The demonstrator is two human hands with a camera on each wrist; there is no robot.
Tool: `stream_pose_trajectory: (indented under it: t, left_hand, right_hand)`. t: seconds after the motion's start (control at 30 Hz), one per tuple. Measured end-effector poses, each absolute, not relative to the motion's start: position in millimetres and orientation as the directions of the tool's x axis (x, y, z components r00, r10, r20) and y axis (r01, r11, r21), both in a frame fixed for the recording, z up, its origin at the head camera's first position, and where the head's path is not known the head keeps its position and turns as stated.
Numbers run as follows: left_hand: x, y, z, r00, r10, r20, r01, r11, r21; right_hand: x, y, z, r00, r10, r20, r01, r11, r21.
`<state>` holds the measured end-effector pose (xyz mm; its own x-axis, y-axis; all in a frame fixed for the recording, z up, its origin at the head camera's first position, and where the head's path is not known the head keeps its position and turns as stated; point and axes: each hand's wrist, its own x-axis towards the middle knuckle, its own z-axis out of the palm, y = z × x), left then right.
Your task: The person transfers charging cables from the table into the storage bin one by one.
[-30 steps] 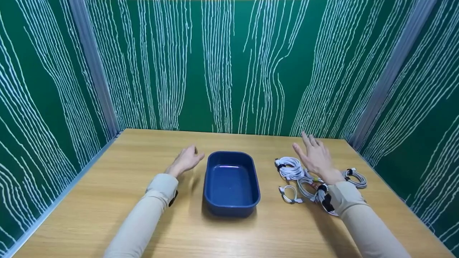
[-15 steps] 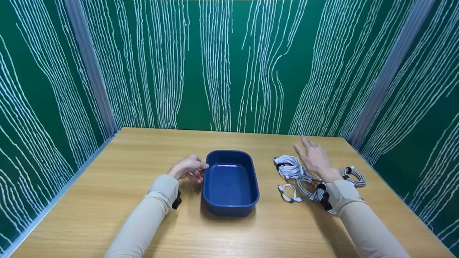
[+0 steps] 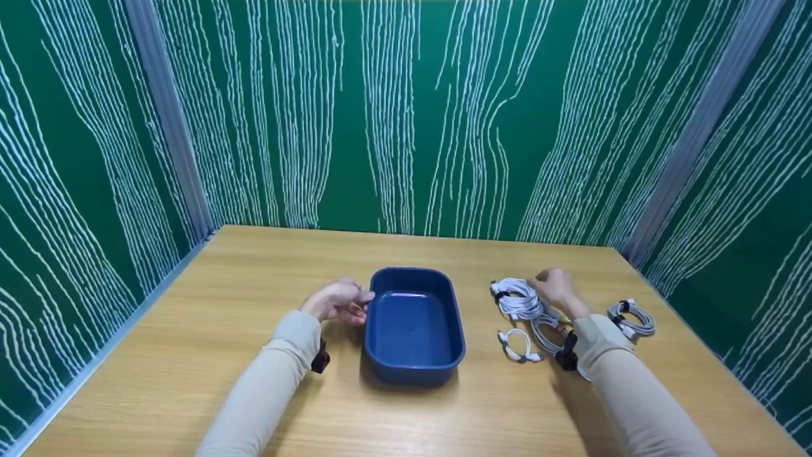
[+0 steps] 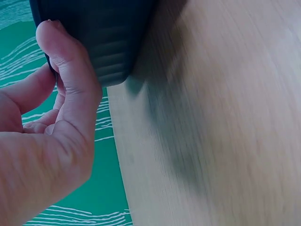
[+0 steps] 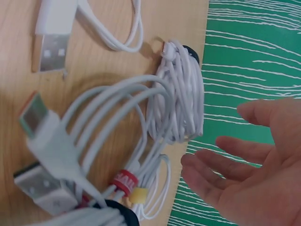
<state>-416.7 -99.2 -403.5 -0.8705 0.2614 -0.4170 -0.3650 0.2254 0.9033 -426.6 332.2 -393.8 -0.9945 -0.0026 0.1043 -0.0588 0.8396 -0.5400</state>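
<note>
White-lined green walls (image 3: pixel 346 190) enclose the desk (image 3: pixel 152 381); the left hand (image 3: pixel 336 299) pinches the blue bin (image 3: pixel 412 376) by its rim, while the right hand (image 3: pixel 557 289), fingers parted, hovers beside coiled cables (image 3: pixel 520 301), apparently none binned yet.

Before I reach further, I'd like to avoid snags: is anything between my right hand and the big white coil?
Nothing visible: the right hand faces the big white coil across open space. The red-tied cable overlaps the coil's far side.
</note>
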Motion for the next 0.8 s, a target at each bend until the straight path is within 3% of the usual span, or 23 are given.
stream_pose_trajectory:
  t: [0.8]
  left_hand:
    - [-414, -100, -400, -0.866, 0.283, -0.413, -0.367, 0.203, 0.908]
  right_hand:
    - [-436, 331, -413, -0.996, 0.085, -0.031, 0.089, 0.861, -0.501]
